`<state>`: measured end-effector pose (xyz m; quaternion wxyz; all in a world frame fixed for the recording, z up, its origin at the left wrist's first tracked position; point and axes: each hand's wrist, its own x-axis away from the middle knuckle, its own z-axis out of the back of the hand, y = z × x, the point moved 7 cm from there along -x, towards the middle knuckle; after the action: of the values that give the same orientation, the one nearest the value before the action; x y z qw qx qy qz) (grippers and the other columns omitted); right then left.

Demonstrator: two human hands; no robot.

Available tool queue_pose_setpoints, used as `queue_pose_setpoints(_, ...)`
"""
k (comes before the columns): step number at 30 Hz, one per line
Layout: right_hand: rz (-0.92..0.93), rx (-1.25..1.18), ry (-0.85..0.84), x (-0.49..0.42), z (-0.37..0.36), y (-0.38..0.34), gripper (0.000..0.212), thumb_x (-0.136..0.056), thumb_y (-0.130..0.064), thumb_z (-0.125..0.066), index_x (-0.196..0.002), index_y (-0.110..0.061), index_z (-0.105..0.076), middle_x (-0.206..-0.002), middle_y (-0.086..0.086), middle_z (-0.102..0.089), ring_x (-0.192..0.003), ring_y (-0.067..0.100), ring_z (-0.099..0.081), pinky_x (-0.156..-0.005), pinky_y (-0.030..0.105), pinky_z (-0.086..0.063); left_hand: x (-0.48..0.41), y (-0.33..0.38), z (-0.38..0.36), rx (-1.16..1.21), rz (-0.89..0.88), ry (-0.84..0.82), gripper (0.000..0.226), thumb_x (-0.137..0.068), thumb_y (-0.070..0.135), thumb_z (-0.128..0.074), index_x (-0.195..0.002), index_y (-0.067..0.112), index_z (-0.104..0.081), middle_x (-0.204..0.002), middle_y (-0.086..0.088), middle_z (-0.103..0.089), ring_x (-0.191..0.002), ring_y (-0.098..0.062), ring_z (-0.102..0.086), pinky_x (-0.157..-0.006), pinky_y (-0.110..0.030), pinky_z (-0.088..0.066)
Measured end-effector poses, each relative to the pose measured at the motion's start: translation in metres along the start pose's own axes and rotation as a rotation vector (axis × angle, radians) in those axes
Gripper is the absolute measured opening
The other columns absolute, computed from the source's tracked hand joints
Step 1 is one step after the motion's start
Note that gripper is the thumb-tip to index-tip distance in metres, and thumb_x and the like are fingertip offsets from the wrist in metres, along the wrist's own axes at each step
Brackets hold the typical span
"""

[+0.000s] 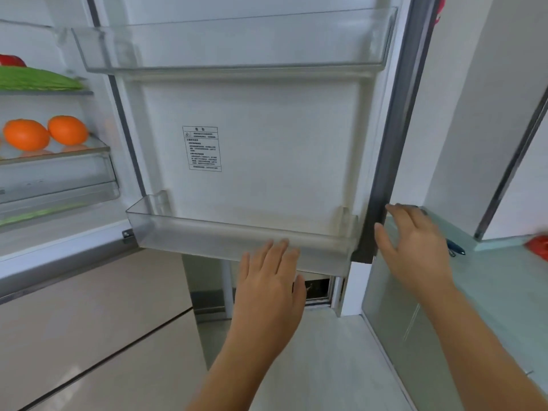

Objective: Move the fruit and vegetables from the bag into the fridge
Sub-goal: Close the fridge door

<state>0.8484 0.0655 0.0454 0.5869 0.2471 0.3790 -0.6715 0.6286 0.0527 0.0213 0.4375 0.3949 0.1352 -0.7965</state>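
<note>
The fridge door [267, 137] stands open in front of me, its inner side facing me. My left hand [269, 280] is flat with straight fingers against the lower door bin [184, 229]. My right hand [415, 244] reaches with spread fingers to the dark outer edge of the door [382, 185], fingertips touching it. Inside the fridge at the left, two oranges [44, 133] lie on a glass shelf [56, 152]. On the shelf above them lie a green leafy vegetable [35, 80] and something red [12, 60]. No bag is in view.
An upper door bin [237, 43] holds nothing. A clear drawer [56, 179] sits under the oranges' shelf. To the right a pale green counter [489, 280] carries a dark pen-like object [455, 247] and a red thing [538, 246] at the frame edge. Beige floor tiles lie below.
</note>
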Motion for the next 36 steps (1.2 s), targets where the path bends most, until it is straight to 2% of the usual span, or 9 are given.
queue_pose_setpoints(3,-0.027,-0.022,-0.063,-0.026,-0.014,0.026,0.045,-0.091,-0.027,-0.050,-0.126,0.002,-0.050,-0.122,0.025,-0.057,-0.109,0.040,-0.053,-0.093,0.048,-0.041,-0.020,0.014,-0.012,-0.012,0.011,0.005,0.038,-0.082,0.029,-0.039,-0.110,0.014,-0.060,-0.114,-0.006,-0.066,-0.109,-0.026,-0.061,-0.094,-0.045,-0.033)
queue_pose_setpoints(5,-0.032,-0.027,-0.115,-0.039,-0.026,0.035,0.051,-0.091,-0.027,-0.050,-0.135,-0.001,-0.041,-0.133,0.022,-0.049,-0.119,0.037,-0.046,-0.099,0.045,-0.035,-0.030,0.021,-0.021,-0.037,0.024,-0.011,0.040,-0.082,0.030,-0.037,-0.109,0.014,-0.062,-0.114,-0.005,-0.066,-0.108,-0.026,-0.061,-0.093,-0.045,-0.035)
queue_pose_setpoints(7,-0.035,-0.052,-0.167,-0.048,-0.038,0.044,0.058,-0.092,-0.033,-0.046,-0.141,-0.005,-0.029,-0.141,0.019,-0.041,-0.126,0.034,-0.039,-0.103,0.044,-0.030,-0.036,0.025,-0.028,-0.057,0.029,-0.024,0.041,-0.082,0.031,-0.037,-0.109,0.014,-0.063,-0.113,-0.004,-0.067,-0.107,-0.025,-0.062,-0.092,-0.045,-0.037)
queue_pose_setpoints(10,-0.039,-0.215,-0.244,-0.051,-0.054,0.049,0.071,-0.091,-0.043,-0.042,-0.147,-0.014,-0.011,-0.149,0.013,-0.029,-0.134,0.029,-0.029,-0.108,0.042,-0.027,-0.039,0.026,-0.033,-0.065,0.035,-0.018,0.041,-0.082,0.030,-0.038,-0.108,0.013,-0.064,-0.113,-0.005,-0.067,-0.107,-0.025,-0.062,-0.092,-0.046,-0.037)
queue_pose_setpoints(13,-0.061,-0.346,-0.242,-0.048,-0.059,0.046,0.081,-0.086,-0.049,-0.045,-0.147,-0.018,-0.002,-0.152,0.010,-0.021,-0.137,0.024,-0.023,-0.108,0.039,-0.025,-0.037,0.025,-0.035,-0.064,0.044,-0.003,0.040,-0.082,0.030,-0.039,-0.108,0.013,-0.064,-0.113,-0.005,-0.067,-0.108,-0.026,-0.061,-0.093,-0.046,-0.034)
queue_pose_setpoints(17,-0.085,-0.429,-0.212,-0.043,-0.059,0.039,0.084,-0.085,-0.046,-0.049,-0.147,-0.016,-0.001,-0.154,0.009,-0.013,-0.140,0.021,-0.017,-0.105,0.028,-0.017,-0.031,0.024,-0.033,-0.072,0.062,-0.010,0.039,-0.082,0.030,-0.040,-0.110,0.014,-0.063,-0.114,-0.004,-0.066,-0.110,-0.025,-0.060,-0.094,-0.045,-0.034)
queue_pose_setpoints(22,-0.096,-0.456,-0.193,-0.030,-0.050,0.032,0.085,-0.085,-0.043,-0.052,-0.147,-0.015,-0.001,-0.155,0.010,-0.011,-0.140,0.021,-0.014,-0.105,0.027,-0.015,-0.015,0.024,-0.020,-0.061,0.066,-0.013,0.038,-0.082,0.029,-0.041,-0.112,0.014,-0.059,-0.118,-0.006,-0.064,-0.113,-0.026,-0.058,-0.095,-0.045,-0.033)
queue_pose_setpoints(31,-0.158,-0.388,-0.123,0.019,-0.007,-0.011,0.086,-0.085,-0.047,-0.053,-0.147,-0.017,-0.002,-0.153,0.013,-0.010,-0.139,0.027,-0.015,-0.110,0.045,-0.027,0.033,0.017,0.029,-0.084,0.097,-0.021,0.039,-0.082,0.029,-0.040,-0.109,0.011,-0.062,-0.116,-0.011,-0.064,-0.110,-0.029,-0.059,-0.094,-0.048,-0.031)
queue_pose_setpoints(36,-0.147,-0.341,-0.040,0.052,0.023,-0.047,0.089,-0.083,-0.048,-0.056,-0.147,-0.012,-0.008,-0.149,0.023,-0.017,-0.137,0.033,-0.019,-0.108,0.049,-0.029,0.067,0.008,0.059,-0.093,0.136,-0.047,0.041,-0.082,0.029,-0.040,-0.109,0.009,-0.063,-0.116,-0.012,-0.064,-0.110,-0.031,-0.059,-0.096,-0.049,-0.030)
